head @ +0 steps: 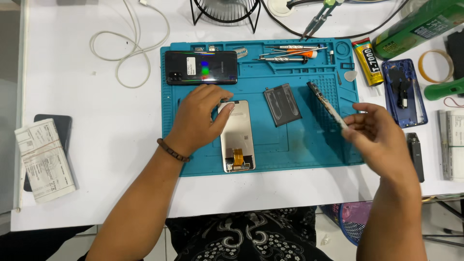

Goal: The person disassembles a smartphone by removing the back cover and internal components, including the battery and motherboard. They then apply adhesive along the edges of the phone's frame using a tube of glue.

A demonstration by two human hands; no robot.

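My left hand (199, 116) rests on the top left corner of a pale phone screen panel (237, 137) that lies back side up on the teal repair mat (299, 150), an orange flex cable at its lower end. My right hand (378, 133) holds a dark phone frame (326, 104) edge-on, tilted up above the mat's right part. A grey flat battery (282, 104) lies between the two hands. A black phone (201, 67) with a shiny back lies at the mat's top left.
Screwdrivers and tweezers (290, 53) sit in the mat's top tray. A glue tube (366, 60), a blue phone frame (405, 94), a green bottle (418, 26) and a tape ring (435, 65) lie at right. A white cable (128, 46) and a paper-wrapped phone (46, 157) lie at left.
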